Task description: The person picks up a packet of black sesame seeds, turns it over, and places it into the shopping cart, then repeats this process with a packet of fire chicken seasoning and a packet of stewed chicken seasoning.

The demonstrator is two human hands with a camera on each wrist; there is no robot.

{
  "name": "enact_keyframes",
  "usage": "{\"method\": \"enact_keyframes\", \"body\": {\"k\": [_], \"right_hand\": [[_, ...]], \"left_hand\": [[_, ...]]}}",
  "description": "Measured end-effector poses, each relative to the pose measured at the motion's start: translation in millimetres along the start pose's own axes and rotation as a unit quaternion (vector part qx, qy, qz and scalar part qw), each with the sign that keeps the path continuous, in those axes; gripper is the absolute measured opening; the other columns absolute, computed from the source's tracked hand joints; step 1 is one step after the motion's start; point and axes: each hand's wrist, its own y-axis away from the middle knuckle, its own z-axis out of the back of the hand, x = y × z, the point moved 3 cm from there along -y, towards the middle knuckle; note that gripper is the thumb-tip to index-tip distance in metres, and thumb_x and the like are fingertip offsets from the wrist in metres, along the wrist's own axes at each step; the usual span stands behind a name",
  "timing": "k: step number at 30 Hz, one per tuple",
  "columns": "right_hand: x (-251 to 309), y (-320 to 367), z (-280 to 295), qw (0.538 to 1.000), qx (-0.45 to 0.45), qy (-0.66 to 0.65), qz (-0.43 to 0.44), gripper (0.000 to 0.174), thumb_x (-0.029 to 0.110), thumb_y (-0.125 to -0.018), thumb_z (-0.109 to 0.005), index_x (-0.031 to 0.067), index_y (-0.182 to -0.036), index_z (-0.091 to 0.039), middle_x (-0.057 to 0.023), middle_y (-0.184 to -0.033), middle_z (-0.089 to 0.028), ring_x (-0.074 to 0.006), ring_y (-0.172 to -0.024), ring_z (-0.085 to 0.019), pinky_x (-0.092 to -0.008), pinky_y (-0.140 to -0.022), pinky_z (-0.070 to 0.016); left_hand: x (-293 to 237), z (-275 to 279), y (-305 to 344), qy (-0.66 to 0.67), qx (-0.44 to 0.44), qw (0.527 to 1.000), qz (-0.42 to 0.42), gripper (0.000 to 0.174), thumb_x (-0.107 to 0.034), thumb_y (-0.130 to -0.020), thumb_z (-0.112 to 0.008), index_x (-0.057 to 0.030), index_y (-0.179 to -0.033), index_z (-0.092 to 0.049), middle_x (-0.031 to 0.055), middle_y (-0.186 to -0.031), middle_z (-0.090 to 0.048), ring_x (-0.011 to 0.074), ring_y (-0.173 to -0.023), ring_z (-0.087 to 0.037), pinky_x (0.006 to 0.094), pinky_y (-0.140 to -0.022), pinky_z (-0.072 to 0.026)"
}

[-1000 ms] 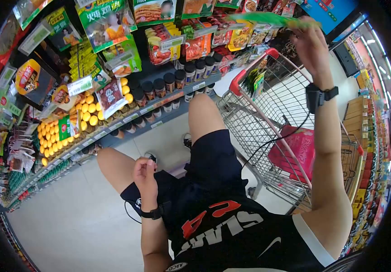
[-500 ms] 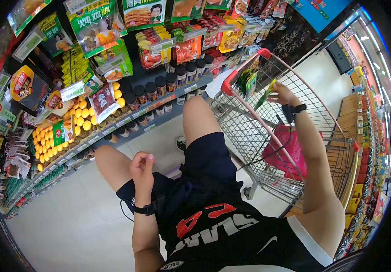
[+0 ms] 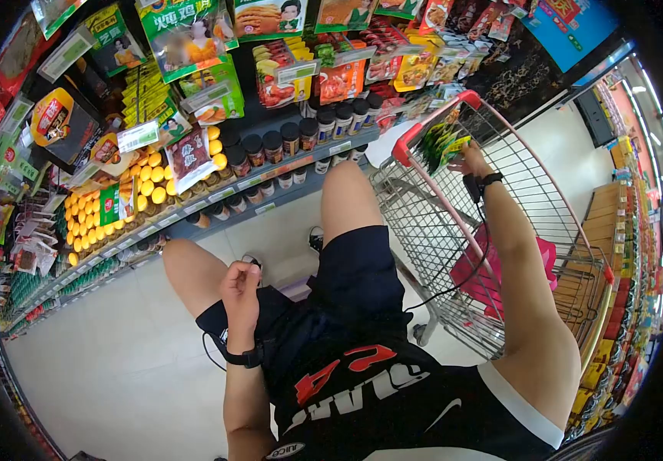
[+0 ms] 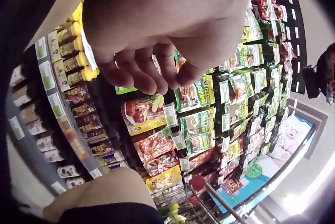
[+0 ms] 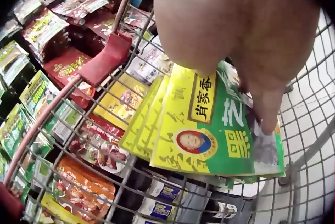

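The right hand (image 3: 473, 161) reaches into the front end of the shopping cart (image 3: 527, 138). In the right wrist view its fingers and thumb pinch a green and yellow packet (image 5: 201, 124), which lies against several similar packets (image 5: 144, 122) inside the wire basket. The left hand (image 3: 240, 288) is raised over the person's thigh and holds nothing; in the left wrist view this hand (image 4: 162, 35) has loosely curled fingers, with hanging packets behind it.
A pink bag (image 3: 527, 269) lies farther back in the cart. Along the left and front stand shelves with jars (image 3: 272, 144), yellow-capped bottles (image 3: 89, 219) and hanging packets (image 3: 185, 38). A blue screen (image 3: 573, 34) is at the upper right.
The right hand has come down from above the cart, carrying its green packet in beside the other packets there. The left hand has hardly moved.
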Motion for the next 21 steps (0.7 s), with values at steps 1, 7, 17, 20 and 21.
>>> {"method": "enact_keyframes", "body": {"k": [1,7,17,20,21], "right_hand": [[-7.3,-9.7,3.1,1.000,0.023,0.003,0.019,0.030,0.032,-0.104,-0.038,0.0162,-0.129,-0.033,-0.0204,-0.137,-0.043,-0.0488,-0.114,-0.053,-0.0681,-0.084,-0.0483],[-32.4,-17.8,14.9,0.998,-0.009,-0.066,0.008,0.026,0.028,-0.104,-0.040,0.0138,-0.123,-0.030,-0.0161,-0.136,-0.039,-0.0441,-0.113,-0.051,-0.0644,-0.089,-0.0452],[-42.9,-23.3,18.7,0.997,-0.037,-0.026,0.064,0.031,0.021,-0.096,-0.053,0.0163,-0.122,-0.037,-0.0078,-0.113,-0.050,-0.0330,-0.092,-0.054,-0.0447,-0.073,-0.0462],[-23.5,-7.4,9.8,0.997,0.013,-0.014,0.081,0.018,0.020,-0.095,-0.056,0.0129,-0.110,-0.049,-0.0019,-0.092,-0.054,-0.0219,-0.075,-0.053,-0.0348,-0.063,-0.0442],[-9.7,0.7,2.3,0.995,0.042,-0.018,0.092,0.015,0.020,-0.094,-0.056,0.0118,-0.106,-0.053,0.0001,-0.085,-0.055,-0.0183,-0.069,-0.053,-0.0315,-0.060,-0.0436]], "left_hand": [[-0.4,1.2,0.6,-0.008,-0.004,1.000,0.007,0.009,-0.006,-0.093,-0.061,-0.0043,-0.085,-0.058,-0.0028,-0.078,-0.057,0.0045,-0.072,-0.050,0.0197,-0.066,-0.0397],[-0.6,-2.7,-6.8,0.002,0.013,1.000,0.000,0.011,-0.008,-0.094,-0.060,-0.0046,-0.085,-0.057,-0.0030,-0.077,-0.055,0.0047,-0.073,-0.050,0.0198,-0.068,-0.0397],[-5.2,-12.0,-13.1,-0.013,0.038,0.999,-0.005,0.013,-0.009,-0.094,-0.062,-0.0050,-0.084,-0.055,-0.0077,-0.071,-0.046,0.0005,-0.066,-0.041,0.0189,-0.057,-0.0300],[3.6,-6.0,-11.9,-0.002,0.030,1.000,-0.004,0.013,-0.010,-0.094,-0.063,-0.0044,-0.085,-0.056,-0.0069,-0.072,-0.048,0.0013,-0.067,-0.042,0.0192,-0.059,-0.0330],[6.5,-3.4,-11.9,0.000,0.018,1.000,-0.011,0.012,-0.010,-0.094,-0.064,-0.0040,-0.085,-0.057,-0.0064,-0.073,-0.050,0.0019,-0.068,-0.045,0.0192,-0.061,-0.0357]]}}
